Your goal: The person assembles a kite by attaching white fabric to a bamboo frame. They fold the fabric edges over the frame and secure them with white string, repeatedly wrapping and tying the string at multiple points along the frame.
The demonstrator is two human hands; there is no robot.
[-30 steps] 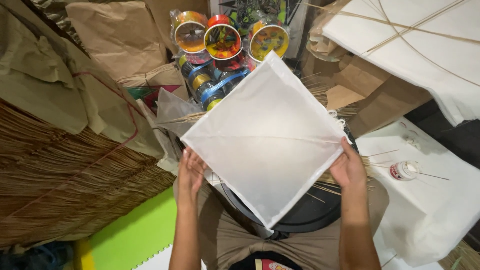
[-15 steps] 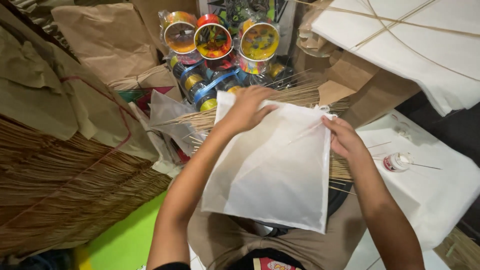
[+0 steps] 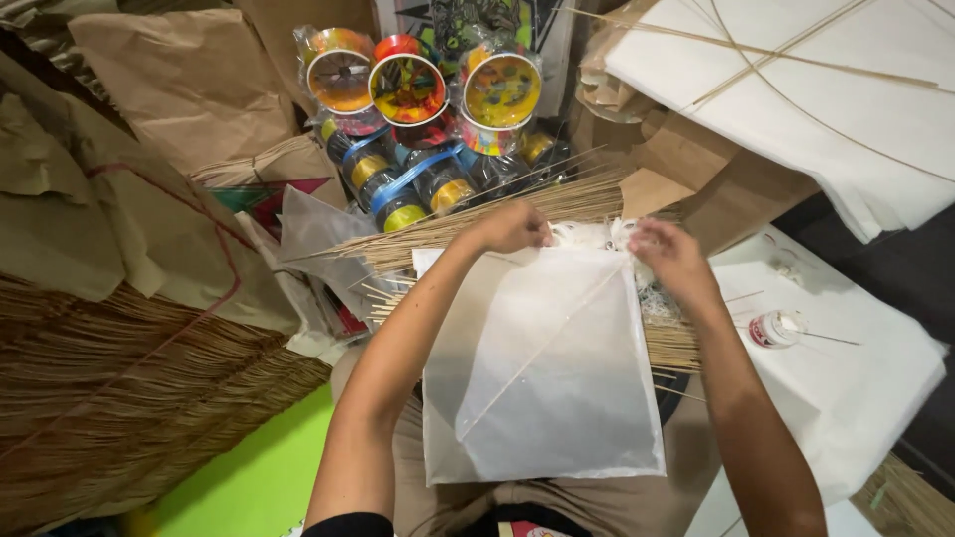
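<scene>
A square white paper kite sheet [image 3: 542,368] with a thin stick running diagonally across it lies flat on my lap. My left hand [image 3: 512,227] is closed at its far left corner, over a bundle of thin straw-coloured sticks [image 3: 477,224]. At the sheet's far right corner my right hand [image 3: 671,257] pinches the edge, fingers curled. Both arms reach forward along the sheet's sides.
Colourful thread spools [image 3: 418,94] in plastic wrap stand at the back. Brown paper sheets [image 3: 149,80] and large stick bundles [image 3: 119,398] fill the left. A stack of white kites [image 3: 826,109] hangs at upper right. A small glue bottle [image 3: 774,330] rests on white paper [image 3: 846,398].
The sheet was held up as a diamond in both hands, then laid flat on my lap. Both hands moved from its near sides to its far corners.
</scene>
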